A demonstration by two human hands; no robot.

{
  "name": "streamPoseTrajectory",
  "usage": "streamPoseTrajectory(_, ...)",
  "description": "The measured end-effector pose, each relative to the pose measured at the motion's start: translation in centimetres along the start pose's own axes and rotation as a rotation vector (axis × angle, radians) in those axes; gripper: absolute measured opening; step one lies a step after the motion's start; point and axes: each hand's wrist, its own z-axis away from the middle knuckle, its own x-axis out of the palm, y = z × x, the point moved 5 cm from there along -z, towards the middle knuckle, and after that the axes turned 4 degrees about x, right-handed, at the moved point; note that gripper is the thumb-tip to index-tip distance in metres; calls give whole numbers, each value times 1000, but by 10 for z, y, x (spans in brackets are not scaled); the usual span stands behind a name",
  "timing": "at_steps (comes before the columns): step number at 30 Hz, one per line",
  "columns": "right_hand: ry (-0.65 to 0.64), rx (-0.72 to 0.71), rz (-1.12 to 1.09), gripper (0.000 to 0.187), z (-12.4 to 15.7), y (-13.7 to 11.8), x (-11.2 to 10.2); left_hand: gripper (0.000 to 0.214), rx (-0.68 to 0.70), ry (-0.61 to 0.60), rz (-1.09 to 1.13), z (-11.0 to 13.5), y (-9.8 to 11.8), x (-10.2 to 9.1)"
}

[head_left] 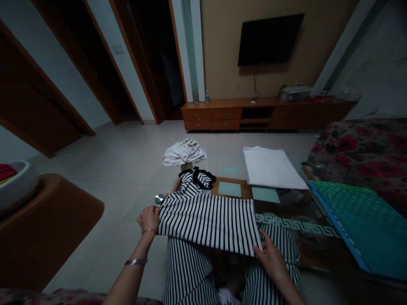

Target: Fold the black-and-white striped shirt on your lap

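A black-and-white striped garment lies spread over the near edge of a glass-topped coffee table. My left hand is closed on the garment's left edge, fingers pinching the fabric. At the lower right corner of the folded striped part, my right hand grips the cloth with fingers curled under it. More striped cloth hangs down below, between my arms. A bracelet circles my left wrist.
A folded white cloth and a folded green-and-blue cloth lie on the table's right side. A crumpled white garment sits at the far end. A floral sofa stands right, a wooden side table with a bowl left.
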Motion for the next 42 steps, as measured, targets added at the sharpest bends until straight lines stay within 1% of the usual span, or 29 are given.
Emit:
streamPoseTrajectory(1, -8, 14, 47, 59, 0, -1, -3, 38, 5, 16, -15, 1, 3, -2)
streamPoseTrajectory(3, 3, 45, 157, 55, -4, -5, -15, 42, 46, 96, -56, 4, 15, -9)
streamPoseTrajectory(4, 32, 44, 210, 52, -8, -8, -22, 43, 94, 150, -73, 6, 24, -12)
streamPoseTrajectory(6, 114, -18, 286, 43, -19, -20, -37, 43, 249, 219, -87, 12, 49, -13)
streamPoseTrajectory(7, 150, -73, 306, 38, -26, -29, -42, 43, 343, 211, -81, 17, 64, -10)
streamPoseTrajectory(9, 192, -192, 323, 33, -41, -50, -43, 42, 515, 132, -63, 26, 94, 3)
streamPoseTrajectory(11, 224, -302, 334, 33, -55, -71, -34, 44, 635, 41, -51, 36, 118, 19)
streamPoseTrajectory(13, 233, -397, 360, 35, -65, -86, -18, 51, 696, -20, -52, 44, 134, 33)
streamPoseTrajectory(14, 226, -426, 376, 38, -70, -89, -9, 54, 705, -40, -60, 47, 138, 39)
streamPoseTrajectory(16, 200, -436, 410, 42, -77, -88, 6, 56, 690, -65, -84, 50, 141, 45)
streamPoseTrajectory(19, 172, -392, 444, 41, -84, -79, 14, 57, 656, -81, -108, 51, 139, 46)
streamPoseTrajectory(21, 187, -357, 454, 38, -91, -77, 11, 56, 655, -86, -101, 53, 138, 43)
streamPoseTrajectory(23, 260, -316, 450, 38, -100, -82, 2, 56, 659, -84, -88, 54, 139, 41)
streamPoseTrajectory(25, 351, -256, 444, 43, -111, -88, -8, 56, 660, -79, -86, 55, 140, 38)
streamPoseTrajectory(26, 374, -220, 448, 44, -117, -90, -11, 56, 655, -79, -91, 56, 140, 38)
streamPoseTrajectory(27, 371, -190, 457, 42, -123, -91, -13, 56, 651, -81, -97, 56, 140, 37)
streamPoseTrajectory(29, 297, -158, 490, 29, -132, -89, -15, 56, 644, -88, -109, 58, 140, 36)
streamPoseTrajectory(31, 207, -159, 529, 18, -135, -80, -18, 56, 645, -99, -109, 62, 142, 36)
streamPoseTrajectory(33, 155, -143, 571, 16, -130, -62, -27, 57, 668, -114, -93, 72, 149, 36)
streamPoseTrajectory(36, 62, -44, 650, 19, -119, -27, -46, 59, 732, -139, -50, 93, 166, 38)
streamPoseTrajectory(37, 26, -11, 683, 19, -116, -19, -52, 60, 749, -145, -37, 100, 172, 38)
streamPoseTrajectory(38, 3, 11, 716, 18, -115, -17, -58, 61, 756, -149, -25, 106, 177, 39)
streamPoseTrajectory(39, 0, 10, 745, 18, -116, -21, -62, 63, 757, -150, -15, 111, 181, 39)
streamPoseTrajectory(40, 11, -20, 765, 17, -119, -33, -65, 64, 752, -150, -5, 114, 184, 39)
streamPoseTrajectory(41, 31, -77, 770, 18, -125, -54, -64, 64, 743, -150, 4, 116, 186, 39)
streamPoseTrajectory(42, 51, -157, 755, 18, -132, -80, -59, 65, 733, -151, 14, 117, 187, 39)
